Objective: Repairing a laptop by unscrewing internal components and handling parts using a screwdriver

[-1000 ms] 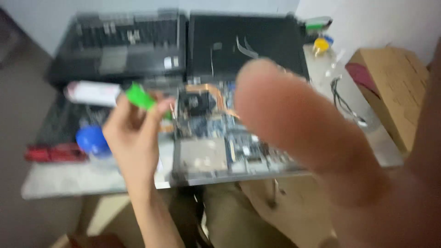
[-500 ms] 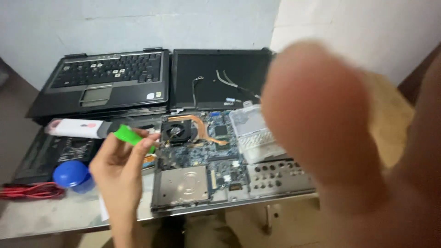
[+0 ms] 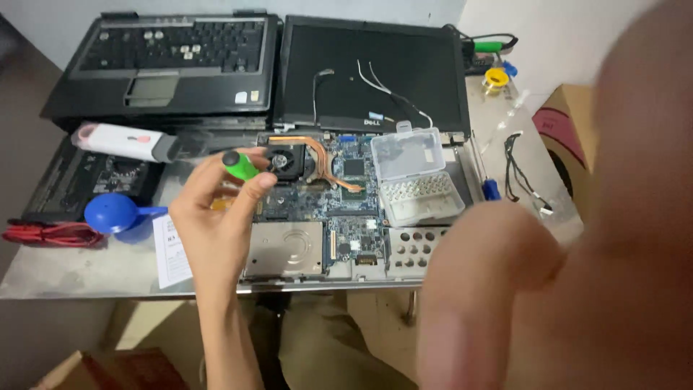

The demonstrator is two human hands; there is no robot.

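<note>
My left hand (image 3: pixel 216 217) is shut on a green-handled screwdriver (image 3: pixel 240 165), held just left of the cooling fan (image 3: pixel 287 160) of an opened laptop base (image 3: pixel 346 209). The bare motherboard shows copper heat pipes, and a silver hard drive (image 3: pixel 284 249) sits at its front left. On the right part of the base lies a clear plastic screw box (image 3: pixel 415 177) with its lid open. My right hand (image 3: pixel 577 274) is very close to the camera, a blurred mass filling the right side. Its fingers and anything in them cannot be made out.
A detached black screen panel (image 3: pixel 375 72) and a keyboard deck (image 3: pixel 173 61) lie at the back. A white device (image 3: pixel 119 141), blue air blower (image 3: pixel 112 211), red cable (image 3: pixel 43 232) and paper slip (image 3: pixel 172 249) are on the left. A blue-handled screwdriver (image 3: pixel 489 188) and cardboard box (image 3: pixel 570 137) are on the right.
My right hand has slid from the middle of the view to the lower right, uncovering the motherboard. My left hand has carried the green screwdriver right, toward the fan.
</note>
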